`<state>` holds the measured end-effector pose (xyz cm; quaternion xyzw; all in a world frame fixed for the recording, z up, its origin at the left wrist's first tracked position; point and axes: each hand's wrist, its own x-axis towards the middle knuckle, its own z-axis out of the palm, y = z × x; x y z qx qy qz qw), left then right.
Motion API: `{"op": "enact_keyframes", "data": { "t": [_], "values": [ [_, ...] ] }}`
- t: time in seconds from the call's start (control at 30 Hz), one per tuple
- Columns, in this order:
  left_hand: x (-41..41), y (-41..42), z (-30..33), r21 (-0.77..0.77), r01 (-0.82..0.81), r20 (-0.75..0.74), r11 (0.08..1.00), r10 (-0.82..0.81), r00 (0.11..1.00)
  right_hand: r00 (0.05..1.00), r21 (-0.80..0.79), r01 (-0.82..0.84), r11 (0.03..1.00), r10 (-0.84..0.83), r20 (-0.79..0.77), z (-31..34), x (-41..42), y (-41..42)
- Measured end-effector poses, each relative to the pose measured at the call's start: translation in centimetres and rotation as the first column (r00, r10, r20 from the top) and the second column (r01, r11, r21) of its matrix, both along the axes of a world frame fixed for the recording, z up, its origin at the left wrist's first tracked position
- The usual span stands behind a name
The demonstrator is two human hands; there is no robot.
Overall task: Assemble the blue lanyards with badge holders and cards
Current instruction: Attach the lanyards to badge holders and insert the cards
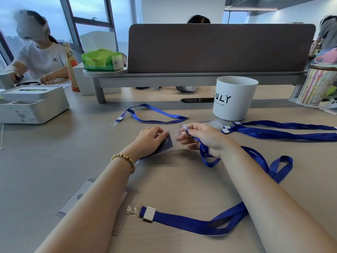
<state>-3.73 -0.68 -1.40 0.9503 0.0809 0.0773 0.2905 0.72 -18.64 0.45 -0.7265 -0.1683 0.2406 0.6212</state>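
Note:
My left hand (152,139) presses on a clear badge holder (165,146) with a dark blue card inside, flat on the table. My right hand (202,136) pinches the clip end of a blue lanyard (264,161) right at the holder's right edge; its strap loops off to the right. A finished lanyard (197,224) lies near me, clipped to a clear holder (76,197) partly hidden under my left forearm. One loose blue lanyard (155,116) lies beyond my hands, and more loose lanyards (282,131) lie at the right.
A white cup (234,98) stands behind my right hand. A white box (31,105) sits at the left. A grey desk divider (218,48) with a green tissue pack (101,60) runs across the back. Other people sit at the left and right.

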Motion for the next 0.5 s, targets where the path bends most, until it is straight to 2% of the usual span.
{"op": "enact_keyframes", "data": {
  "t": [0.17,0.27,0.37,0.5],
  "values": [
    [-0.21,0.09,0.8,0.031,-0.018,0.047,0.999,0.016,0.999,1.0,-0.096,0.024,0.995,-0.023,0.017,-0.31,0.52,-0.42],
    [-0.23,0.02,0.8,0.054,-0.019,0.043,0.998,0.017,0.999,0.98,-0.232,0.13,0.964,-0.089,0.179,0.01,0.23,-0.59],
    [-0.24,-0.12,0.91,0.079,-0.017,0.053,0.997,0.013,0.999,0.941,-0.219,0.236,0.947,-0.166,0.295,0.07,-0.03,-0.66],
    [-0.28,-0.43,1.02,0.107,-0.005,0.075,0.994,-0.003,0.997,0.92,-0.253,0.24,0.937,-0.136,0.368,-0.2,-0.22,-0.21]
  ]
}}
